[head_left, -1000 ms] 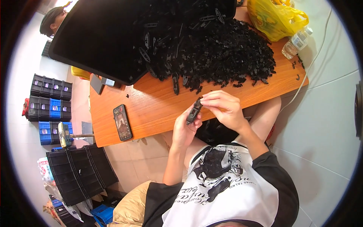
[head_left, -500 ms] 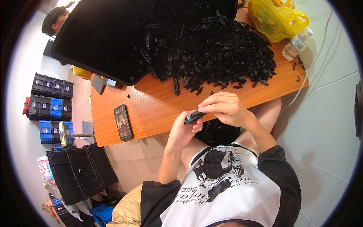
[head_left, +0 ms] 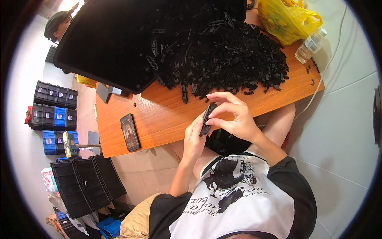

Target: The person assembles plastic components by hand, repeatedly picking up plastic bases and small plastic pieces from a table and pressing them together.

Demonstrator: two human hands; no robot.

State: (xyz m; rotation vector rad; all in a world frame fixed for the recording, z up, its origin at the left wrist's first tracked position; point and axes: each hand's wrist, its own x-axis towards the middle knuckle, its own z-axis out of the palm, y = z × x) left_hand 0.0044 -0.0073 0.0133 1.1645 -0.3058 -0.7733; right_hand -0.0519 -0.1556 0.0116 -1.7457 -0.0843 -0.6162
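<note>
A long, narrow black plastic part (head_left: pixel 207 119) is held up at the near edge of the table, one end tilted away from me. My left hand (head_left: pixel 194 137) grips its lower end, with fingers wrapped along its side. Closed on the same part from the right, my right hand (head_left: pixel 234 117) has thumb and fingertips at its upper half; whether a small piece is pinched there I cannot make out. Beyond my hands lies a big heap of small black plastic pieces (head_left: pixel 242 59). At its near edge rests a similar long black part (head_left: pixel 184 92).
A large black tray (head_left: pixel 99 51) covers the back left of the wooden table (head_left: pixel 159 119). A phone (head_left: pixel 130 132) lies at left. A yellow plastic bag (head_left: pixel 284 22) and a clear bottle (head_left: pixel 310 46) stand at back right. Black and blue crates (head_left: pixel 53 115) are stacked left; another person's head (head_left: pixel 59 24) shows there.
The black part has been turned from a flatter slant to nearly upright. My right hand has shifted its fingers along the part's right side.
</note>
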